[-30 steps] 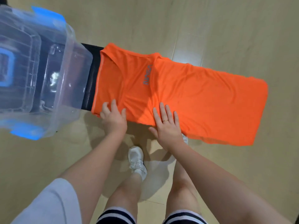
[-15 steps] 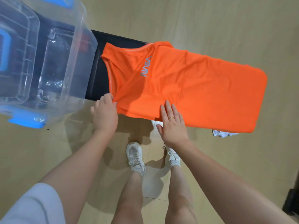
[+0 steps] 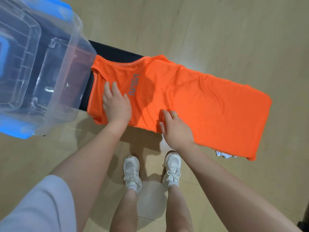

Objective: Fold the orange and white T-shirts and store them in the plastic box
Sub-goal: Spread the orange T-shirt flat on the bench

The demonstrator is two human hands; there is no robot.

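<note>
orange t-shirt (image 3: 192, 101) lies flat, folded narrow, grey logo up.

A narrow black bench (image 3: 115, 52) is covered by the orange T-shirt (image 3: 200, 104), spread beneath the left hand's fingers (image 3: 108, 87); the plastic box (image 3: 50, 67) is set beyond them.

The left hand (image 3: 117, 104) has slid from the shirt's (image 3: 200, 101) near edge up onto its chest; the right hand's (image 3: 175, 129) fingers have curled.

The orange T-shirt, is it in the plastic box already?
No, the orange T-shirt lies spread beside the plastic box, under both hands.
</note>
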